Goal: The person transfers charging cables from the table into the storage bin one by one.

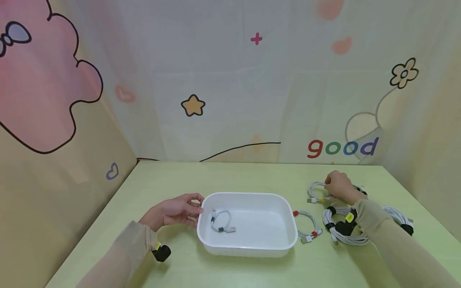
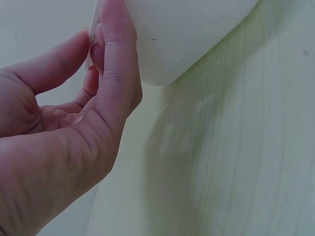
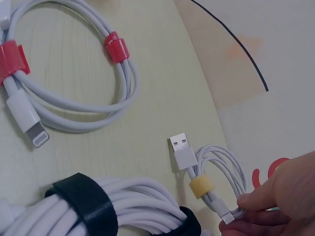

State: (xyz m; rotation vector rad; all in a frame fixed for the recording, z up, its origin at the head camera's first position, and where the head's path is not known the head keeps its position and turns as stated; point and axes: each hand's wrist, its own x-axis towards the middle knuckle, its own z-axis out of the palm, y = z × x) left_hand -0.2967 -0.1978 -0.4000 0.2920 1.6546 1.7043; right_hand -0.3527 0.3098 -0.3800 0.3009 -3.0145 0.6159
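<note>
My left hand [image 1: 178,210] pinches the left rim of a white plastic tub [image 1: 248,253], thumb inside and fingers outside in the left wrist view. A small coiled white USB cable [image 1: 221,229] with dark ties lies in the tub's left part. At the back right, my right hand [image 1: 340,187] pinches a coiled white charging cable [image 3: 202,186] bound with a yellow tie. Its USB plug [image 3: 185,156] points away from the fingers. Part of this coil is hidden behind the hand in the head view.
Right of the tub lies a coiled cable [image 1: 315,234] with red ties. A thicker white coil [image 1: 354,241] with black ties sits beside it, partly under the right wrist. Another coil [image 1: 396,216] lies farther right, partly behind the forearm. A printed curtain [image 1: 230,120] hangs behind the table.
</note>
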